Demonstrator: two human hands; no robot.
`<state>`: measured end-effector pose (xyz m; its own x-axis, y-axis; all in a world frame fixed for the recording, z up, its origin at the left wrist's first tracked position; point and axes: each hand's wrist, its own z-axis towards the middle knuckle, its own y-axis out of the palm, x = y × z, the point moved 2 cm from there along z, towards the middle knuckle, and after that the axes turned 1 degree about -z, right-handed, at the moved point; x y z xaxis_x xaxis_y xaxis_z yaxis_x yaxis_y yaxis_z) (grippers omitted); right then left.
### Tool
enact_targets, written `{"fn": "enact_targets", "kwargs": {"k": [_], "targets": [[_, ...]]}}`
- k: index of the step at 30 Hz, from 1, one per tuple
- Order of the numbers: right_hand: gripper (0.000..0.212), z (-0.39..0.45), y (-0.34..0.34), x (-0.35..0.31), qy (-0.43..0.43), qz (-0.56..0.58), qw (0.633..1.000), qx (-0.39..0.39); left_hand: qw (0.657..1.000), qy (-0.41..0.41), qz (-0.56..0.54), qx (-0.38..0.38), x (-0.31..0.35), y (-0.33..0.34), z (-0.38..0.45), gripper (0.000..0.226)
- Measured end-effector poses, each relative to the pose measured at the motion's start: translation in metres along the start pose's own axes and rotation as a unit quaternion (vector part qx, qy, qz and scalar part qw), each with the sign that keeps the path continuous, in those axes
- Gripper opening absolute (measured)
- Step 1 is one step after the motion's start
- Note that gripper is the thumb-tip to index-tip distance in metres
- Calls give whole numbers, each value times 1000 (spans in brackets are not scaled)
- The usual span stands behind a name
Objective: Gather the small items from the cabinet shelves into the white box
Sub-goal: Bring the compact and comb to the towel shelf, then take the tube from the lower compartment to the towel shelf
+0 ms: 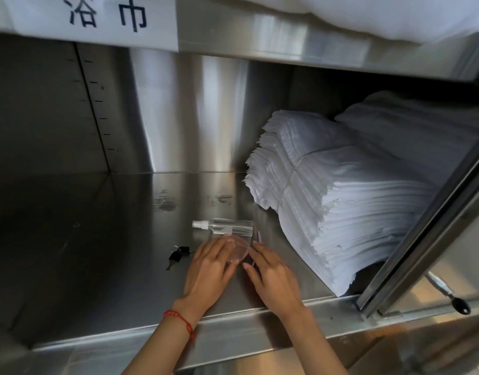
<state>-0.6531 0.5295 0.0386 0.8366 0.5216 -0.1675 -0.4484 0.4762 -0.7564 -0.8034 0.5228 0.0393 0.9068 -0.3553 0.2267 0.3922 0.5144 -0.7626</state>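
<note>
A clear spray bottle (227, 226) with a white nozzle lies on its side on the steel shelf (111, 239). Just in front of it is a small pink translucent round dish (239, 250). My left hand (210, 269) rests on the dish's left side with its fingers laid over it. My right hand (271, 272) lies flat at the dish's right edge, fingers straight. A thin pink stick (259, 236) lies right of the dish. Black keys (177, 254) lie left of my left hand. The white box is out of sight.
A tall tied stack of white folded cloths (341, 201) fills the shelf's right side. A steel sliding door edge (422, 234) with a key in its lock (460, 305) stands at the right. A paper label (97, 20) hangs from the shelf above.
</note>
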Motion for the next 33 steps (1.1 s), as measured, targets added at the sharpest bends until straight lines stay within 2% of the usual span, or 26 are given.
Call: {"fn": "enact_targets", "kwargs": {"k": [7, 14, 21, 26, 29, 33], "targets": [[30, -8, -18, 4, 41, 4, 999, -10, 999, 49, -15, -10, 15, -3, 7, 45], [35, -32, -45, 21, 87, -76, 993, 2, 994, 55, -62, -68, 45, 12, 12, 41], [35, -58, -75, 44, 116, -148, 982, 21, 987, 130, -62, -67, 94, 18, 16, 46], [34, -74, -96, 55, 136, -165, 977, 10, 982, 140, -84, -94, 119, 29, 14, 41], [34, -80, -106, 59, 138, -166, 976, 18, 978, 136, -88, -129, 129, 36, 12, 47], [33, -86, -113, 59, 140, -166, 976, 18, 977, 136, -84, -139, 138, 38, 9, 48]]}}
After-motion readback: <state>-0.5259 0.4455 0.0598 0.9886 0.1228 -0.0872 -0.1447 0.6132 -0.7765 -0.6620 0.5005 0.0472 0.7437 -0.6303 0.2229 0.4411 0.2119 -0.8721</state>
